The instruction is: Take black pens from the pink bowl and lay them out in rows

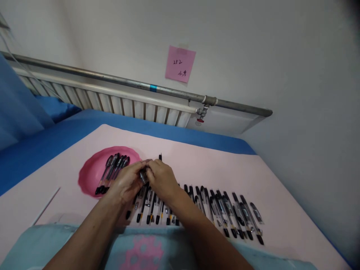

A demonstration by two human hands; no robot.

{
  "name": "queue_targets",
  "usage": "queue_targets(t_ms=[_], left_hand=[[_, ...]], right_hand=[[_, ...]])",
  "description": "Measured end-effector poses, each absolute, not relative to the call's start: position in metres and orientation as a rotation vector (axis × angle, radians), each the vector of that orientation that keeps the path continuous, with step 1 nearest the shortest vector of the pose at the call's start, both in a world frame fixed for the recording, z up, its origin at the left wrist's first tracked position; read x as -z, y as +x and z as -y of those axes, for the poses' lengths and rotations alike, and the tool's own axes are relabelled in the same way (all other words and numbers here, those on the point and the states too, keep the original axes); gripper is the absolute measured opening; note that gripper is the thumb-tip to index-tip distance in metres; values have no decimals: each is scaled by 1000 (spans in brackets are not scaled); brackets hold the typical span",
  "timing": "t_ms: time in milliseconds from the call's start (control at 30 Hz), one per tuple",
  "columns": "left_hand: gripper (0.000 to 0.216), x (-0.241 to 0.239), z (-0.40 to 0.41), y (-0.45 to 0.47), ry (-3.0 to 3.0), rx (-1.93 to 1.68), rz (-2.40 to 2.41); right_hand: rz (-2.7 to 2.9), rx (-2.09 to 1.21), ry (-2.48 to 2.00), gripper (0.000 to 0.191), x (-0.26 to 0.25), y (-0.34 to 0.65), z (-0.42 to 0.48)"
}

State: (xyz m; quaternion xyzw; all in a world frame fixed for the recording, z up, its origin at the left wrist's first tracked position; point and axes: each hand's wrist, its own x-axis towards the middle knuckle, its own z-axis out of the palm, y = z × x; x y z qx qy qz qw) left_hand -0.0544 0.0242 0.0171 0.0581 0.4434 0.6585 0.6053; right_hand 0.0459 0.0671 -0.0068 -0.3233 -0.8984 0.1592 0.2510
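The pen (143, 176), pinched between the closed left hand (128, 183) and right hand (161, 180) just above the row (225, 210) on the pink sheet (213, 165), could, I judge, slip from a loosened grip and knock that row askew or roll toward the dish (90, 176).

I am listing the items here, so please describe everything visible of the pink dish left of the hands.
The pink dish is round and shallow, probably plastic. It lies flat on the pale pink cloth. Several black pens lie side by side in it. The left hand covers its near right rim.
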Motion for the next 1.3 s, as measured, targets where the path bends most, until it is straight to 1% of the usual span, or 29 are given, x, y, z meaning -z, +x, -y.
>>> queue_targets(t_ms=[200, 300, 400, 500, 567, 633, 700, 767, 1100, 1300], left_hand=[[29, -11, -28, -58, 15, -1491, -968], [26, -9, -30, -60, -6, -1502, -960], [23, -10, -31, -61, -18, -1524, -949], [23, -13, -30, -60, -17, -1537, -933], [21, -16, -28, -59, -1, -1542, -927], [17, -19, -26, -59, 22, -1554, -943], [15, -21, -24, -60, 46, -1544, -984], [14, -21, -22, -60, 78, -1514, -1002], [12, -19, -22, -58, 104, -1488, -1004], [14, -19, -22, -54, 103, -1558, -1028]], right_hand=[[2493, -370, -873, 16, 8, 47, -66], [2522, -368, -859, 15, 6, 45, -63], [2508, -424, -816, 17, 4, 43, -61], [2394, -591, -790, 18, 2, 47, -69], [2265, -739, -878, 18, 2, 54, -82], [2185, -825, -1084, 17, 3, 64, -97], [2210, -833, -1276, 15, 7, 73, -110], [2257, -822, -1359, 15, 13, 79, -117], [2358, -795, -1395, 15, 23, 73, -110], [2298, -828, -1352, 17, 7, 76, -109]])
